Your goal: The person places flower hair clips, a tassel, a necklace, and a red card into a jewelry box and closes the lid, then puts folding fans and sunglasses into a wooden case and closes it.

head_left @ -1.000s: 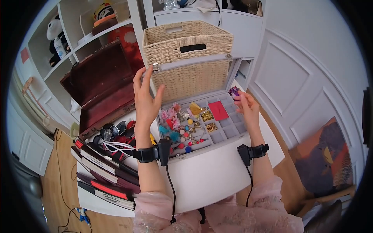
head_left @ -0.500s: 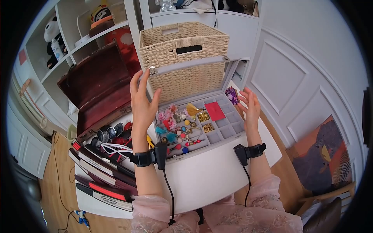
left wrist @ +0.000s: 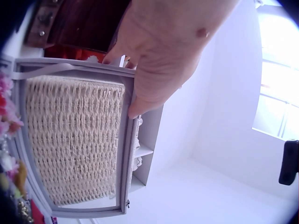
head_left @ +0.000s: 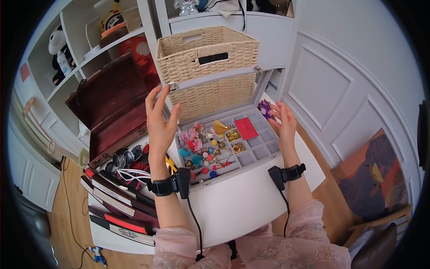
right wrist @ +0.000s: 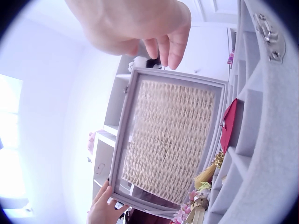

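A grey jewelry box (head_left: 251,167) lies open on the table, its framed see-through lid (head_left: 210,80) standing up. Straight, spread fingers of my left hand (head_left: 160,127) reach the lid's upper left corner at a metal clasp (head_left: 172,86). In the left wrist view the thumb also lies right at the lid's frame (left wrist: 124,158). To the box's right, my right hand (head_left: 285,123) is raised with loose fingers and holds nothing. Beside it shows a purple ornament (head_left: 264,109). Inside the box are pink flower pieces (head_left: 192,134), a yellow tassel (head_left: 219,127) and a red envelope (head_left: 246,128).
A woven basket (head_left: 206,51) stands behind the lid. At left are an open dark red case (head_left: 112,103), several sunglasses (head_left: 130,156) and a heap of books (head_left: 118,197). The white table (head_left: 228,208) extends in front of the box. A picture (head_left: 374,175) leans at right.
The right hand has moved a little away from the purple ornament, its fingers loosening. The left hand stays at the lid's corner. The whole view has shifted slightly.
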{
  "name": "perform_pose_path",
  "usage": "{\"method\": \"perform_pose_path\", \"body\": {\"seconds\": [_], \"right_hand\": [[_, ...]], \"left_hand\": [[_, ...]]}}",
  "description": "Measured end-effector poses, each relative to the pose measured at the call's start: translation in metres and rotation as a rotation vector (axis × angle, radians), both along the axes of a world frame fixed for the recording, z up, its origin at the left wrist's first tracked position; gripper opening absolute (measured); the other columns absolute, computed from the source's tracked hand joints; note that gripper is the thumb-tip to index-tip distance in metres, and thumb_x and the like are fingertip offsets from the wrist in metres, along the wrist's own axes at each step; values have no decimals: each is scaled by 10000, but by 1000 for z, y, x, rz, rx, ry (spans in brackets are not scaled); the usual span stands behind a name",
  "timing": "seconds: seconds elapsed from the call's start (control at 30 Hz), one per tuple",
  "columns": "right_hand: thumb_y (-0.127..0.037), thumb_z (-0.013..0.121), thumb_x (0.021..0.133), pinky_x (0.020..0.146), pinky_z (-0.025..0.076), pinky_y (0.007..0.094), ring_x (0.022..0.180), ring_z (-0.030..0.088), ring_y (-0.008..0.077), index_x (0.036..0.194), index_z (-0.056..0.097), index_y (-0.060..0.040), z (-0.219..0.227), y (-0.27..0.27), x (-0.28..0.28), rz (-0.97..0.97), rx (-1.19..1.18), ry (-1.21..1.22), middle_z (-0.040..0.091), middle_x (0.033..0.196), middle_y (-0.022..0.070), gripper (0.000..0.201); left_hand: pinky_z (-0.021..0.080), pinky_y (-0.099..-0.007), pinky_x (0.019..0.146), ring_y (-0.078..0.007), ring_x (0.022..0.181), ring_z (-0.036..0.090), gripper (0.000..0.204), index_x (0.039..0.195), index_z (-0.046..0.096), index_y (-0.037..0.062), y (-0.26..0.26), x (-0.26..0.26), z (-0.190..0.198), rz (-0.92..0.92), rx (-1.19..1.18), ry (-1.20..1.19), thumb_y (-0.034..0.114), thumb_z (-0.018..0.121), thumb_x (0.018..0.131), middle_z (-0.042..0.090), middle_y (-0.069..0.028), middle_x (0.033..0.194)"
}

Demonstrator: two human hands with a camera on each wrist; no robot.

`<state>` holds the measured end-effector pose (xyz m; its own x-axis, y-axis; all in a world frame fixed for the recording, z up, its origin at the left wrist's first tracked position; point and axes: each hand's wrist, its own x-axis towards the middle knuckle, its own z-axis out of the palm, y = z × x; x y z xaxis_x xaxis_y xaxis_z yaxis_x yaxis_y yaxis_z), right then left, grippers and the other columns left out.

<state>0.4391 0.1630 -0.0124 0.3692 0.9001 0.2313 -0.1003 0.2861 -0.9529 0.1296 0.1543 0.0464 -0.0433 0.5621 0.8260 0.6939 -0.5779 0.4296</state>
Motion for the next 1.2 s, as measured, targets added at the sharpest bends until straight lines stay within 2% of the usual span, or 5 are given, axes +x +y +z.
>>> {"method": "perform_pose_path", "body": {"seconds": [0.2, 0.63, 1.07, 1.13, 1.2], "right_hand": [[-382, 436, 954, 754, 453, 220, 924, 552, 83, 1170, 547, -68, 1, 1, 1, -21, 9, 40, 608, 1086, 48, 397], [-411, 440, 943, 789, 464, 264, 993, 541, 115, 1213, 524, -65, -2, 2, -2, 36, -21, 1, 589, 1130, 69, 447], [-376, 421, 957, 759, 472, 246, 959, 559, 108, 1165, 558, -50, -2, 1, -4, 32, -22, -23, 602, 1114, 74, 410], [-374, 423, 957, 755, 473, 244, 960, 559, 107, 1164, 560, -51, -3, 1, -3, 35, -22, -21, 602, 1114, 73, 408], [-373, 432, 955, 744, 476, 238, 958, 558, 103, 1157, 568, -52, -4, 2, -3, 40, -19, -15, 603, 1110, 71, 403]], "left_hand": [[347, -325, 979, -244, 1204, 420, 466, 1263, 517, 79, -3, -1, 2, -5, -17, 3, 98, 631, 812, 420, -117, 1295], [397, -251, 874, -159, 1117, 463, 345, 1181, 584, 56, -4, -6, 3, -82, -57, -87, 104, 622, 842, 452, -64, 1214], [395, -252, 884, -162, 1129, 459, 347, 1177, 582, 38, -4, -6, 3, -93, -42, -77, 90, 624, 836, 451, -69, 1218], [378, -324, 928, -254, 1097, 495, 328, 1118, 608, 26, -5, -3, 4, -101, -23, -144, 126, 651, 809, 506, -137, 1160], [390, -288, 905, -207, 1114, 477, 333, 1146, 595, 31, -4, -6, 3, -96, -33, -109, 104, 635, 824, 475, -103, 1192]]}}
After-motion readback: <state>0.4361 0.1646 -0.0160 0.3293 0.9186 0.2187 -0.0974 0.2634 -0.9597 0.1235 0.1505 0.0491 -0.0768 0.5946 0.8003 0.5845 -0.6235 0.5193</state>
